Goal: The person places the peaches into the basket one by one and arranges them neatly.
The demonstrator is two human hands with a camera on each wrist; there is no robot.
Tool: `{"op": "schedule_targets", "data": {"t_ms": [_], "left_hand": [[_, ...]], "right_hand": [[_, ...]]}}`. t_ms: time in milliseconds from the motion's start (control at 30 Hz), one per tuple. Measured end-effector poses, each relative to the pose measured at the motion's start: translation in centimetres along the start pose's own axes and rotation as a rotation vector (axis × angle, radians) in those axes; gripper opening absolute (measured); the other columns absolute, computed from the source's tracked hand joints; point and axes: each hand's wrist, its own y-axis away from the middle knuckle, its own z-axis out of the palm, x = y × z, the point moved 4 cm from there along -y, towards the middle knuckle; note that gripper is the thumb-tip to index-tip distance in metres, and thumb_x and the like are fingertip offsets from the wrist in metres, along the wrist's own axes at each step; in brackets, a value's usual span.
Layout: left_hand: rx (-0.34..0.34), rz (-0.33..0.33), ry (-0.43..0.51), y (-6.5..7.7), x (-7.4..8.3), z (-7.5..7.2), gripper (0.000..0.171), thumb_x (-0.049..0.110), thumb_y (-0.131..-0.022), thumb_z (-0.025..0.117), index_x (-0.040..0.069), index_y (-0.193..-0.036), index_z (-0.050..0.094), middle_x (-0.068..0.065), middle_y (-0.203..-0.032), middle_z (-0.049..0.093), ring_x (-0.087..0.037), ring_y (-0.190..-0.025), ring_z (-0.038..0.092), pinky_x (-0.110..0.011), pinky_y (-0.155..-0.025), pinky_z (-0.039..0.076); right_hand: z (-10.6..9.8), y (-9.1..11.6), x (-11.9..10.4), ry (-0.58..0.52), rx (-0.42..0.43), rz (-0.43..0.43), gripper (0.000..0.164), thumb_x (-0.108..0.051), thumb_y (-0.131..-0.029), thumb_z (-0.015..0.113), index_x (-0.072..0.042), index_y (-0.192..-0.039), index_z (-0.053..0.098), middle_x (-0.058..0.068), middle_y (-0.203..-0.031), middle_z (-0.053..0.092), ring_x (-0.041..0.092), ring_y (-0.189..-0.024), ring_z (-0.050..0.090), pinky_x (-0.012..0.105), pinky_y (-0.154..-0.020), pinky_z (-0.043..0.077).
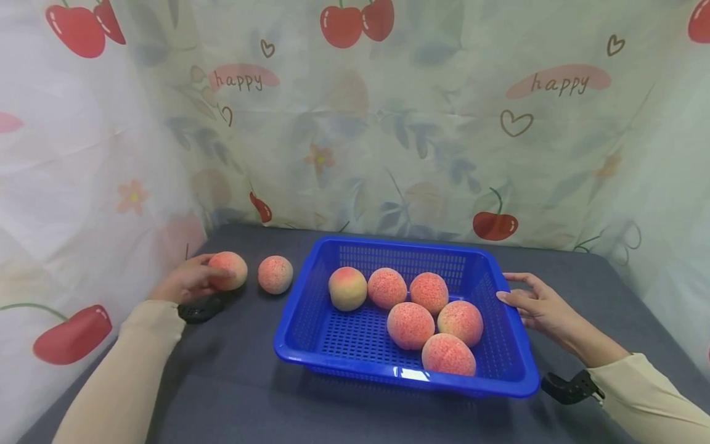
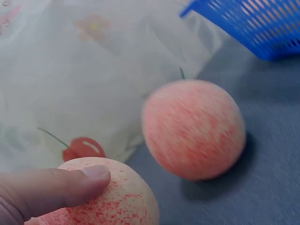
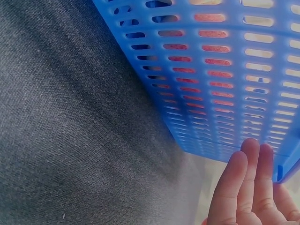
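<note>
At the left of the head view, my left hand [image 1: 191,277] grips a pink and cream peach [image 1: 229,271], the thumb lying across its side in the left wrist view. Just right of it another peach [image 1: 275,275] rests on the table. A blue plastic basket [image 1: 316,359] with slotted walls holds several peaches, among them a yellower peach [image 1: 347,288] at the left. My right hand [image 1: 540,308] holds the basket's right rim, thumb on top. The other fingers [image 3: 250,168] lie along the outside of the slotted wall in the right wrist view.
A dark grey cloth covers the table [image 1: 233,388]. Behind it and at both sides hangs a pale curtain [image 1: 377,148] printed with cherries, hearts and "happy". A black band [image 1: 571,388] is on the right wrist, and another [image 1: 201,309] on the left.
</note>
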Motion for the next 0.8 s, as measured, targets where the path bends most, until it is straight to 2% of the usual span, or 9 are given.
{"op": "schedule_targets", "data": {"t_ms": [100, 267, 400, 467, 600, 800], "left_hand": [[-0.016, 0.035, 0.061, 0.3, 1.0, -0.5, 0.072, 0.021, -0.094, 0.062, -0.004, -0.146, 0.02, 0.012, -0.093, 0.059, -0.001, -0.083, 0.062, -0.027, -0.084, 0.054], [-0.041, 0.101, 0.153, 1.0, 3.7, -0.8, 0.054, 0.016, -0.096, 0.059, 0.004, -0.139, 0.03, 0.015, -0.092, 0.062, -0.002, -0.086, 0.064, -0.024, -0.082, 0.053], [-0.06, 0.139, 0.212, 2.1, 6.5, -0.1, 0.067, 0.012, -0.096, 0.06, 0.005, -0.148, 0.02, 0.012, -0.101, 0.06, -0.004, -0.091, 0.063, -0.024, -0.086, 0.052], [-0.072, 0.161, 0.222, 2.7, 7.9, 0.5, 0.073, 0.011, -0.095, 0.061, 0.005, -0.151, 0.014, 0.008, -0.108, 0.056, -0.005, -0.093, 0.062, -0.024, -0.086, 0.052], [-0.106, 0.217, 0.231, 3.9, 10.6, 2.0, 0.07, 0.007, -0.094, 0.06, 0.006, -0.15, 0.017, 0.002, -0.117, 0.049, -0.006, -0.096, 0.061, -0.022, -0.086, 0.052], [-0.238, 0.352, 0.204, 5.6, 14.3, 5.5, 0.065, -0.004, -0.091, 0.057, -0.001, -0.146, 0.023, 0.003, -0.109, 0.06, -0.01, -0.097, 0.062, -0.024, -0.086, 0.052]], "right_hand": [[-0.1, 0.1, 0.1, 0.006, 0.0, -0.001, 0.072, -0.029, -0.099, 0.056, 0.0, -0.148, 0.012, 0.01, -0.112, 0.064, 0.016, -0.095, 0.069, 0.039, -0.079, 0.059], [-0.1, 0.1, 0.1, 0.014, -0.005, -0.001, 0.072, -0.029, -0.099, 0.055, 0.0, -0.148, 0.011, 0.008, -0.111, 0.065, 0.015, -0.095, 0.069, 0.04, -0.079, 0.059], [-0.2, 0.1, 0.0, 0.019, 0.0, 0.0, 0.073, -0.03, -0.099, 0.055, 0.001, -0.148, 0.011, 0.006, -0.109, 0.066, 0.014, -0.092, 0.069, 0.039, -0.079, 0.059], [-0.1, 0.1, -0.1, 0.025, 0.0, 0.0, 0.073, -0.03, -0.099, 0.055, 0.001, -0.148, 0.011, 0.006, -0.11, 0.066, 0.014, -0.093, 0.069, 0.04, -0.079, 0.059], [-0.1, 0.1, -0.2, 0.021, -0.004, -0.005, 0.072, -0.029, -0.099, 0.055, 0.001, -0.148, 0.011, 0.01, -0.111, 0.065, 0.016, -0.094, 0.069, 0.04, -0.078, 0.059], [0.0, 0.0, -0.2, 0.01, -0.003, -0.011, 0.071, -0.028, -0.099, 0.055, 0.002, -0.147, 0.012, 0.009, -0.11, 0.065, 0.015, -0.095, 0.069, 0.039, -0.078, 0.059]]}}
